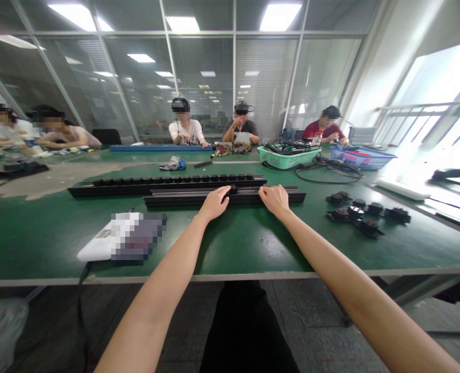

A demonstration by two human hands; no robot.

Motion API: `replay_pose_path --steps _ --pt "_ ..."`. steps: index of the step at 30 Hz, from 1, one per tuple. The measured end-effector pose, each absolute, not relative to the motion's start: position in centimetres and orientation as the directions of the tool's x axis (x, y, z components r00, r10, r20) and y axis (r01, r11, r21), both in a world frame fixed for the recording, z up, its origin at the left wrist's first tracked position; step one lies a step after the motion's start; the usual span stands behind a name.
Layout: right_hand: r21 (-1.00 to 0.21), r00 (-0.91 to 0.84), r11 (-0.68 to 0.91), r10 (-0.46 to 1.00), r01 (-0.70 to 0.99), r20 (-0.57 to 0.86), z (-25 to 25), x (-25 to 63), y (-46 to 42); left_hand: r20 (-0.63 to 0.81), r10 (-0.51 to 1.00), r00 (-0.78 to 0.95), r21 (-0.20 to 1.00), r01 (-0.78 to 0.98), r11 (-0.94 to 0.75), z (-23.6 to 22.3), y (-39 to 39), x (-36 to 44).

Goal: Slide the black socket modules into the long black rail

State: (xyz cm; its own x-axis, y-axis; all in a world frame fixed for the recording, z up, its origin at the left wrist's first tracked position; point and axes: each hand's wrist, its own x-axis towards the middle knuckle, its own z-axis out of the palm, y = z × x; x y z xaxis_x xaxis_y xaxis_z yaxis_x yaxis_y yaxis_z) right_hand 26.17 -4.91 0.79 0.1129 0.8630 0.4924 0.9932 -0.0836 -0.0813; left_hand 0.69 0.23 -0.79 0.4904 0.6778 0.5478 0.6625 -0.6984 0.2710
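Black metal rail (175, 199) is what our hands are on. We sit at a long green table (253, 273) in a bright room with glass walls (137, 77). Co-workers (185, 132) sit far across from us. Far off on that side are a green basket (288, 158) and a blue basket (360, 158), with black cables (331, 171) near them. Closer to us, on our left, lies a white and grey pack (125, 238), too blurred to tell what it is. On our right sit some small black parts (370, 215). A second, longer rail (98, 190) with a row of round black knobs (168, 180) lies just behind the black metal rail and runs the same way. The black metal rail lies straight ahead of us, and its long side goes left to right across the table. Both arms reach out to it. Our left hand (214, 203) sits near its middle, and our right hand (274, 201) sits nearer its right end. The two hands are apart. Each hand lies on top of the rail, with the fingers a bit spread and bent over it. Neither hand seems to pinch anything, but we cannot tell if they grip it. A small black knob (233, 189) sits just beside our left fingertips (227, 189).
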Motion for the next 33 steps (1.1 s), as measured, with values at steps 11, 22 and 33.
replay_pose_path --steps 11,22,33 --pt "-0.051 0.054 -0.033 0.875 0.998 0.48 0.7 27.8 -4.6 0.545 0.674 0.499 0.266 0.66 -0.703 -0.8 0.2 0.6" --pt "-0.024 0.04 -0.033 0.909 0.999 0.414 1.1 27.8 -4.6 0.542 0.674 0.501 0.267 0.658 -0.704 -0.8 0.3 0.6" --pt "-0.046 0.084 -0.071 0.907 0.996 0.412 0.9 28.1 -4.5 0.546 0.669 0.505 0.275 0.646 -0.712 -0.9 0.5 0.5"
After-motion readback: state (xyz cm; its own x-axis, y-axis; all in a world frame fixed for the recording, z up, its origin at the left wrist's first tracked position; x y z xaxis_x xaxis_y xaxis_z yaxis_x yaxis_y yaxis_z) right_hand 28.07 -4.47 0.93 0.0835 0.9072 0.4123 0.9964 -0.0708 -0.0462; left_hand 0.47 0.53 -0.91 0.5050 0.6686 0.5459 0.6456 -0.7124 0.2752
